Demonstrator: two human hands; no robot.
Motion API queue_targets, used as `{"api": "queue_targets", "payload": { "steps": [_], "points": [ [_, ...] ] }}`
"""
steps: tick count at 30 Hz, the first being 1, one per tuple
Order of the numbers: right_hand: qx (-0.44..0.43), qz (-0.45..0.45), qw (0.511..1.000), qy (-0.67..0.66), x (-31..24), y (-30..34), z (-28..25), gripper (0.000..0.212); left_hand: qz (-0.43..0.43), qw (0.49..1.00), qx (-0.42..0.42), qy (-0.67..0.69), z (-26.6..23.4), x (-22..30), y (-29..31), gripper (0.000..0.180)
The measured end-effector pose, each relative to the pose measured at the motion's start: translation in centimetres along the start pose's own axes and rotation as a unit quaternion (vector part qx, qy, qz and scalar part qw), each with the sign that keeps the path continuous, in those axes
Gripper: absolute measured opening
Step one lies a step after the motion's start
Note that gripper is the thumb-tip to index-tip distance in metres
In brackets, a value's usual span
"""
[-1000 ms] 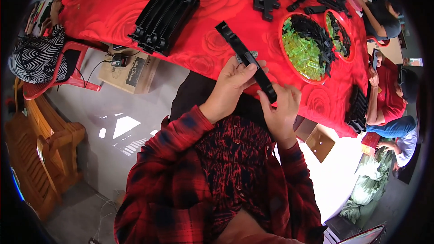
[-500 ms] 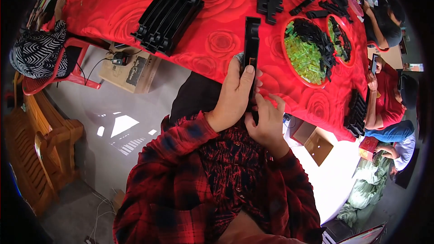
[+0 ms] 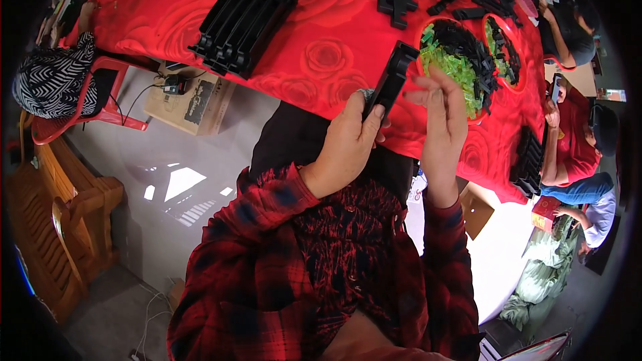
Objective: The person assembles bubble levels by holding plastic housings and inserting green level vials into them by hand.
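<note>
Right hand (image 3: 445, 124) risen near two bowls (image 3: 479, 118), its hold unclear | left hand (image 3: 342, 146) grasping one black piece (image 3: 393, 75)

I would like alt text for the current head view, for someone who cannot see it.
A person's left hand holds a long black part near the edge of a red rose-patterned tablecloth. Beside it, the right hand partly hides a bowl of green and black pieces. More black parts lie farther left.

Slim black part (image 3: 392, 79), held aslant at the worktop's (image 3: 304, 90) near edge.
Long and narrow, with a notched far end angled to the right; its near end is hidden by the left fingers (image 3: 372, 122).
</note>
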State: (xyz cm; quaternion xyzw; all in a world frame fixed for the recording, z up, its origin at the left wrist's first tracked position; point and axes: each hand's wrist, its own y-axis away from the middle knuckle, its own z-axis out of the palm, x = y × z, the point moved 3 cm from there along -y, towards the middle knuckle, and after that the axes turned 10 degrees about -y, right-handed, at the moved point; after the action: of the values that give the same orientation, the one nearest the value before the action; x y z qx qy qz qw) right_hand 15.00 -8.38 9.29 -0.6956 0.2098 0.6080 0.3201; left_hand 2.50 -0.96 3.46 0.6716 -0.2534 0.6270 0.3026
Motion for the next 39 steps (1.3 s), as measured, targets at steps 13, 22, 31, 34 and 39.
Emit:
{"api": "queue_targets", "payload": {
  "steps": [13,22,31,34,39],
  "points": [
    [-0.052,0.131,0.941,-0.308,1.2,-3.4,3.0,0.053,-0.004,0.999,0.016,-0.043,0.0,-0.5,-0.3,0.017],
    [-0.052,0.090,0.948,-0.299,1.7,-2.7,3.2,0.049,0.013,1.000,0.012,-0.009,-0.4,-0.3,-0.2,0.019],
    [-0.034,0.096,0.942,-0.319,2.6,-1.6,3.2,0.046,-0.046,0.998,-0.044,-0.003,-0.5,-2.0,-0.1,0.015],
    [-0.028,0.103,0.944,-0.314,2.7,-1.6,2.7,0.047,-0.053,0.995,-0.088,0.007,-0.4,-2.3,-0.7,0.017],
    [-0.017,0.093,0.953,-0.287,2.5,-2.7,1.5,0.048,-0.038,0.976,-0.171,0.126,-0.3,-1.5,-1.4,0.013]
  ]
}}
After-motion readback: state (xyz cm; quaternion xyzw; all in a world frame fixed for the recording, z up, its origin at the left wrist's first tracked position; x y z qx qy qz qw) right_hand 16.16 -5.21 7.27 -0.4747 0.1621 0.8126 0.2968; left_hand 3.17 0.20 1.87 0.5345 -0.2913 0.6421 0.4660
